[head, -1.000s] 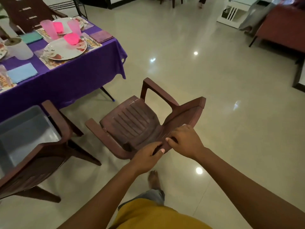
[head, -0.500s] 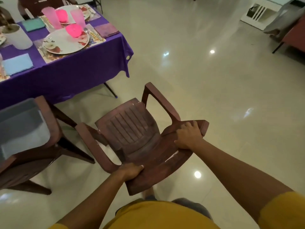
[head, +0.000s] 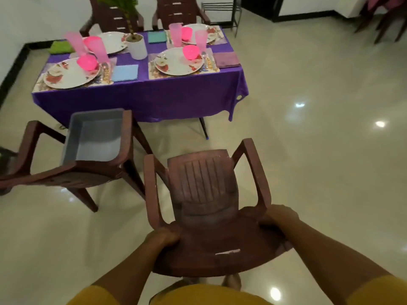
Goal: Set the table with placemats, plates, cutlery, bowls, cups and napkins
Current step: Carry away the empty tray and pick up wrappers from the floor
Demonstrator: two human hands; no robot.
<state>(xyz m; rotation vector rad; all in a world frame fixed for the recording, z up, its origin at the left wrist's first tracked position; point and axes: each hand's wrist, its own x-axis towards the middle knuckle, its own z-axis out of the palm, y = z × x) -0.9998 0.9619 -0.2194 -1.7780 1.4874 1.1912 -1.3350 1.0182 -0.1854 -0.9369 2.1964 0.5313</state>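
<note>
I hold a brown plastic armchair (head: 202, 194) by its backrest, its seat facing the table. My left hand (head: 163, 238) grips the backrest's left edge and my right hand (head: 277, 219) grips its right edge. Ahead stands the table under a purple cloth (head: 154, 100). On it lie several floral placemats, each with a white flowered plate (head: 178, 64), a pink bowl (head: 191, 52), a pink cup (head: 200, 40) and cutlery. Folded napkins lie beside them: a blue napkin (head: 125, 72), a purple napkin (head: 226, 60), a teal napkin (head: 156, 37) and a green napkin (head: 61, 46).
A second brown chair (head: 72, 175) stands at the left with a grey tub (head: 94, 137) on its seat. A white pot with a plant (head: 137, 47) sits mid-table. Two more chairs stand behind the table. Glossy tiled floor (head: 319, 128) stretches to the right.
The chair has swung round to face the table squarely. My left hand slid from the backrest's lower edge to its left side, and my view turned toward the table.
</note>
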